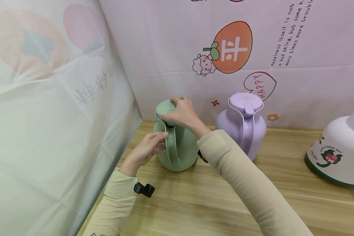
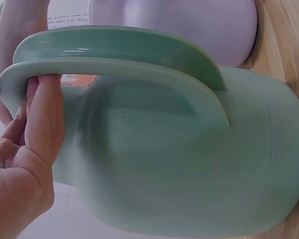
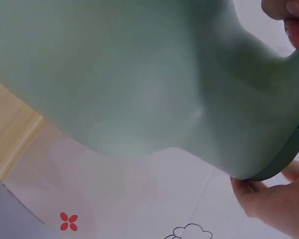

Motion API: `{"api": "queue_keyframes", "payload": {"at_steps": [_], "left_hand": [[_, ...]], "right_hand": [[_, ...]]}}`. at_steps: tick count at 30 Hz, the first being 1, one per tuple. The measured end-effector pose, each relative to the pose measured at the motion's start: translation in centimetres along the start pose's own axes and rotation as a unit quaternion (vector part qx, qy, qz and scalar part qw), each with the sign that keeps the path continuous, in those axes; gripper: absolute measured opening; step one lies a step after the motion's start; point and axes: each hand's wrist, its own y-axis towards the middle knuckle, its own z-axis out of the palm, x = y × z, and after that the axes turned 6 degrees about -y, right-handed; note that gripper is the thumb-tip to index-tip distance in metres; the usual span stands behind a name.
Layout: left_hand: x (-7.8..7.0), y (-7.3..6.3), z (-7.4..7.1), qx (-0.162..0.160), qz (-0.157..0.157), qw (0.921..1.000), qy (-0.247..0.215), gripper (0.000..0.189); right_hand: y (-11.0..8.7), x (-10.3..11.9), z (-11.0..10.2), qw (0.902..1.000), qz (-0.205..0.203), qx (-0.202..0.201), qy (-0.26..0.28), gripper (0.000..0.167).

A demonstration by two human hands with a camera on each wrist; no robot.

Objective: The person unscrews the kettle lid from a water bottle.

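A pale green thermos jug (image 1: pixel 186 151) stands upright on the wooden table, with its handle (image 1: pixel 171 147) facing me. My left hand (image 1: pixel 147 147) pinches the upper part of that handle. In the left wrist view the fingers of the left hand (image 2: pixel 40 129) reach under the handle's top bend, and the thumb shows only at the frame edge. From above, my right hand (image 1: pixel 185 112) grips the round lid (image 1: pixel 164 107), thumb on the near side and fingers over the far side. Below the lid rim in the right wrist view, the right hand's (image 3: pixel 281 201) fingertips touch the jug's neck.
Right of the green jug stands a lilac thermos jug (image 1: pixel 258 131), partly behind my right forearm. Farther right is a white jug (image 1: pixel 339 152) with a green base. A printed cloth (image 1: pixel 171 49) hangs behind the table (image 1: pixel 177 203), and a pale cloth (image 1: pixel 47 137) borders it on the left.
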Motion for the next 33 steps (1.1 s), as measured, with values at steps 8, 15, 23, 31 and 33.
{"api": "queue_keyframes", "payload": {"at_steps": [8, 15, 23, 31, 33], "left_hand": [[-0.1, -0.1, 0.1, 0.001, 0.001, 1.0000, 0.004, 0.037], [-0.1, -0.2, 0.1, 0.000, 0.001, 1.0000, 0.004, 0.032], [0.0, -0.1, 0.1, 0.006, 0.008, 0.9999, 0.003, 0.029], [0.1, -0.1, 0.0, 0.009, 0.012, 0.9999, 0.000, 0.029], [0.0, -0.1, 0.0, 0.009, 0.013, 0.9999, -0.001, 0.028]], "right_hand": [[0.1, 0.0, -0.8, 0.9990, -0.007, 0.043, -0.012, 0.078], [-0.2, 0.2, -0.9, 0.9985, 0.004, 0.046, -0.029, 0.082], [-0.4, -0.1, -1.4, 0.9988, 0.000, 0.034, -0.035, 0.077], [-0.2, -1.2, -2.1, 0.9974, -0.041, 0.048, -0.034, 0.071], [-0.1, -1.5, -2.3, 0.9966, -0.056, 0.050, -0.034, 0.069]]}}
